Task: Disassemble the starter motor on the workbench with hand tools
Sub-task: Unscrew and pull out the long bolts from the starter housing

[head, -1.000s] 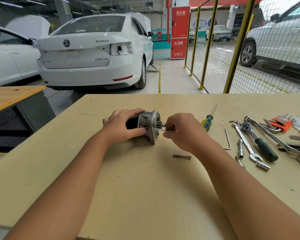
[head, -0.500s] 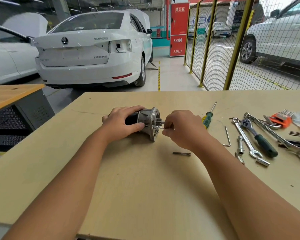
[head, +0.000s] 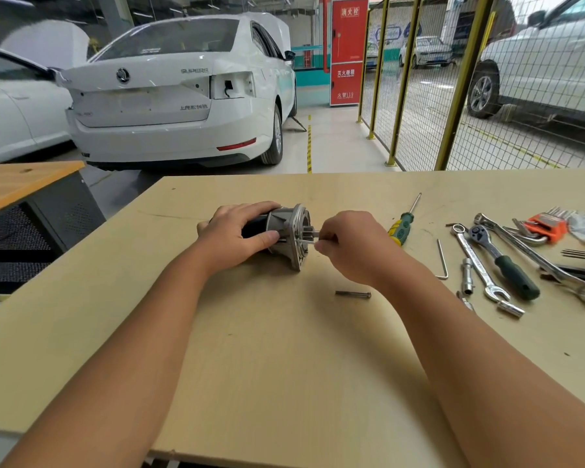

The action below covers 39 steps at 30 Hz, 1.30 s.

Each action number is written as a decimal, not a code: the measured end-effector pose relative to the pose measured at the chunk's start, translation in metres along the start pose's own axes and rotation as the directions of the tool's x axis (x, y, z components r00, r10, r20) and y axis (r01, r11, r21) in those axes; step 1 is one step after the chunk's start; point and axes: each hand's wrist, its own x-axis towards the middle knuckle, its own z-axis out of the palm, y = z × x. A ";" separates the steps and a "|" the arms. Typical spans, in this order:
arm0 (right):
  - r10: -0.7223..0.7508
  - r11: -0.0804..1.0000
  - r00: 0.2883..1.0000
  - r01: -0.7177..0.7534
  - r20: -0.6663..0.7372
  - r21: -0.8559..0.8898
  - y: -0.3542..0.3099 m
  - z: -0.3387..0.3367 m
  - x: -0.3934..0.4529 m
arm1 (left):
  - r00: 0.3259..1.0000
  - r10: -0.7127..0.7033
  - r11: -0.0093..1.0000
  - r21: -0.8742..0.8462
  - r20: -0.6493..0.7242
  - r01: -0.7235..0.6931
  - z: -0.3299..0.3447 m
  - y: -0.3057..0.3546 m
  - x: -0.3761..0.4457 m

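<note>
Starter motor held on its side at the middle of the worktop

The left hand [head: 237,236] wraps its fingers around the dark body of the starter motor [head: 286,236], which lies on the worktop [head: 284,366]; the right hand [head: 348,246] pinches a thin bolt [head: 309,242] at the motor's flanged end; a loose bolt [head: 353,294] lies just nearer; a screwdriver [head: 402,222] and ratchet [head: 504,261] lie to the right.

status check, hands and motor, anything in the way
Left hand grips motor on its side on bench. Right hand pinches thin bolt at flange face. One loose bolt lies near; tools off to the right, nothing blocking.
</note>
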 end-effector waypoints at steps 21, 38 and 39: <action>-0.002 1.000 1.000 0.002 0.023 -0.013 -0.001 -0.003 0.000 | 1.000 0.015 0.999 -0.038 0.020 -0.014 -0.003 0.002 -0.002; 0.002 0.997 1.000 0.000 -0.016 0.082 -0.003 -0.005 -0.003 | 1.000 -0.011 1.000 -0.027 0.008 0.011 -0.002 0.004 -0.004; -0.011 0.998 1.000 0.011 0.001 0.055 -0.003 -0.004 -0.002 | 1.000 -0.009 0.999 -0.036 0.010 0.010 -0.003 0.005 -0.004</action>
